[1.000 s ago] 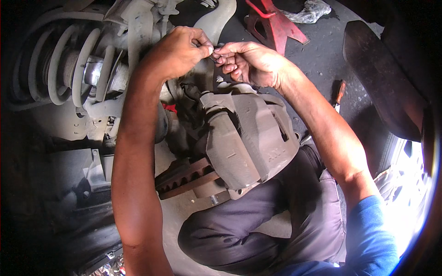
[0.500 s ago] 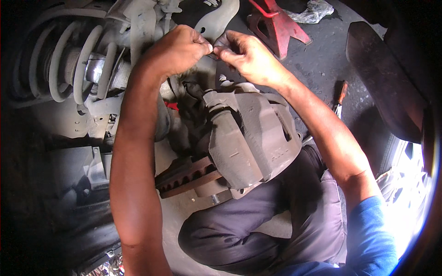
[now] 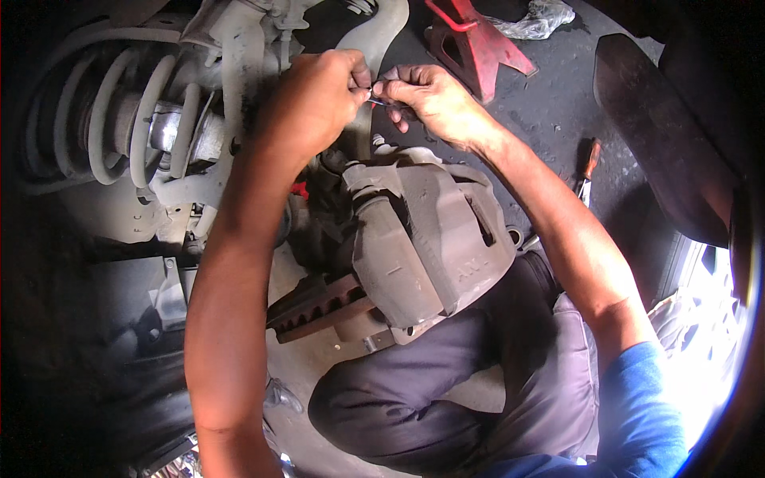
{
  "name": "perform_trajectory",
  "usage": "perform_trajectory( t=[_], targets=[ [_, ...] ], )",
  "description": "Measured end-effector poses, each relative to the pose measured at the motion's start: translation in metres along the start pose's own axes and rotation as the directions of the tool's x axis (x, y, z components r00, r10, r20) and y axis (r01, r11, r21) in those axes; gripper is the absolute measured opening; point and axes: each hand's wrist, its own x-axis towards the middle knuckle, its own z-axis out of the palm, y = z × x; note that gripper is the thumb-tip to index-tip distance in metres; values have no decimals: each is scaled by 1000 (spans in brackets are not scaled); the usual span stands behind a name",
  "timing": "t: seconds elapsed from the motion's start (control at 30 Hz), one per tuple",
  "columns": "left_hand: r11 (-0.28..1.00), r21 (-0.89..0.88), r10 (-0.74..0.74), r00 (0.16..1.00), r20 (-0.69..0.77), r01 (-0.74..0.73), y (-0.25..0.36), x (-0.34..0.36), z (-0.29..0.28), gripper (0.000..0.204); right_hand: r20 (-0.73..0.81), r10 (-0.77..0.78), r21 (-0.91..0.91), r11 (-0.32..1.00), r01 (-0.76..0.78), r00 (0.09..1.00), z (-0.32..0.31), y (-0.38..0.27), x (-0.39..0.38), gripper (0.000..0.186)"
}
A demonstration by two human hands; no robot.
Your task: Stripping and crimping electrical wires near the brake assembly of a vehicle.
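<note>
My left hand [image 3: 331, 99] and my right hand [image 3: 434, 99] meet fingertip to fingertip beyond the brake caliper [image 3: 430, 239]. Each pinches at a small, thin piece [image 3: 378, 102] with a pale glint; most of it is covered by the fingers, so its kind is unclear. Below the hands, the dusty grey caliper sits over the rusty edge of a brake disc [image 3: 319, 309]. A grey curved suspension arm [image 3: 368, 40] runs just behind the fingertips.
A coil spring [image 3: 103, 119] around a shock absorber is at the left. A red jack stand [image 3: 478, 48] and crumpled clear plastic [image 3: 538, 20] are at the far side. At the right lies a tool with an orange-brown handle [image 3: 591, 159]. My folded leg [image 3: 398, 398] is below the caliper.
My left hand has come slightly nearer to me and its wrist has turned. The right fingers have shifted around the small piece, which now shows a thin bright line. The view has shifted slightly.
</note>
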Motion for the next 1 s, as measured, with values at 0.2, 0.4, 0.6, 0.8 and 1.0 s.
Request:
perform_trajectory(
  t=[0.2, 0.4, 0.6, 0.8, 1.0],
  targets=[
    [995, 62, 78, 997, -7, -77, 3, 0, 0, 19, -7, 18, 42, 999, -18, 1000, 0, -3, -1, 25],
    [994, -7, 111, 993, -32, -112, 1, 1, 3, 14, 8, 14, 55, 998, -14, 1000, -2, 0, 2, 25],
    [993, 88, 78, 996, -32, -75, 3, 1, 3, 19, -30, 38, -44, 998, -39, 999, -2, -2, 3, 26],
    [990, 135, 38, 999, 4, -38, 7, 0, 1, 21, -98, -137, -330, 939, 97, 986, 2, 4, 4, 32],
    [972, 200, 127, 992, -16, -121, -5, 1, 3, 26, -136, -143, -278, 955, 101, 980, 7, 2, 10, 32]
  ],
)
